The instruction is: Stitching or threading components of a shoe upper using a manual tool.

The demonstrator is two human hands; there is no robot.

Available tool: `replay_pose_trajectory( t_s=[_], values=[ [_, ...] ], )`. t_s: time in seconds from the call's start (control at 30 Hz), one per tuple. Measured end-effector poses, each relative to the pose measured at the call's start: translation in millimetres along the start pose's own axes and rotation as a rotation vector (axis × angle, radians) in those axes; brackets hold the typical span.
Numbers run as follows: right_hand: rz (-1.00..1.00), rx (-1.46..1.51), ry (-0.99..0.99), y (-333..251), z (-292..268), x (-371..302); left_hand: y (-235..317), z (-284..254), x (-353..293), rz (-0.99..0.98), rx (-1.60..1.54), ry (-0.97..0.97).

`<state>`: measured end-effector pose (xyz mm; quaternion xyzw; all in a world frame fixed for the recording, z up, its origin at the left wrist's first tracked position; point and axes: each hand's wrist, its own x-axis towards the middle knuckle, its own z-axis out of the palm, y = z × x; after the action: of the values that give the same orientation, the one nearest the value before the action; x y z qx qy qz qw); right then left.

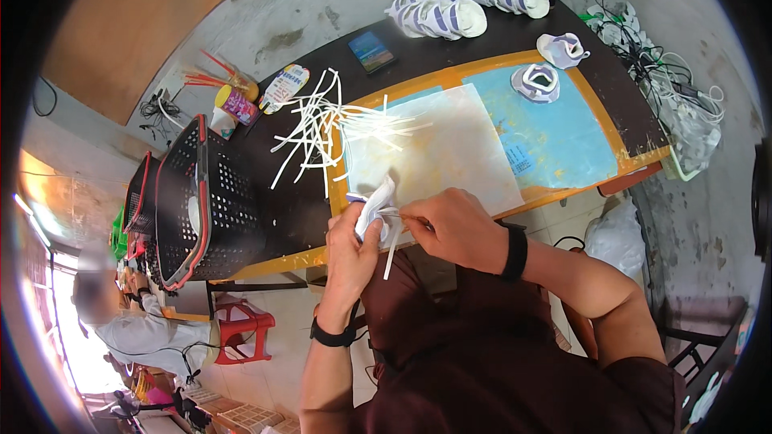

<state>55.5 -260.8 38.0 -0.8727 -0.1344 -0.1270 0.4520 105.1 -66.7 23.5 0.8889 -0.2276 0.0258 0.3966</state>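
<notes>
My left hand (347,243) is closed round a small white and purple fabric shoe upper (373,210), held over the table's front edge. My right hand (450,223) is closed in a pinch beside the upper, thumb and fingers together; what it grips there is too small to make out. A narrow white strip (392,255) hangs down from the upper between my hands. Farther off on the table lies a loose heap of white strips (322,124). Two similar small uppers rest at the right, one (536,82) on the blue sheet and another (563,51) behind it.
Nested rows of uppers (474,0) lie at the back, near a phone (371,51). A pale sheet (438,145) and a blue sheet (563,137) cover the table. Black baskets (229,209) stand left, with a jar (235,103) behind. A person (149,325) sits beyond, near a red stool (244,329).
</notes>
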Motion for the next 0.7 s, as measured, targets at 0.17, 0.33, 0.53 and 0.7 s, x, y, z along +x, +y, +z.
replay_pose_trajectory(
  t_s=[0.17,0.33,0.53,0.7],
  values=[
    [-0.016,0.026,0.035,19.4,9.8,6.0,-7.0,7.9,10.7,-0.009,0.007,0.023],
    [0.026,0.030,-0.011,22.8,11.5,15.5,-12.4,9.0,15.0,0.032,0.036,0.014],
    [0.044,0.022,-0.025,26.3,19.1,21.5,-14.3,10.9,19.1,0.049,0.036,0.035],
    [0.027,-0.013,-0.020,29.8,27.8,23.2,-24.1,19.4,14.7,0.035,0.053,0.097]
  ],
)
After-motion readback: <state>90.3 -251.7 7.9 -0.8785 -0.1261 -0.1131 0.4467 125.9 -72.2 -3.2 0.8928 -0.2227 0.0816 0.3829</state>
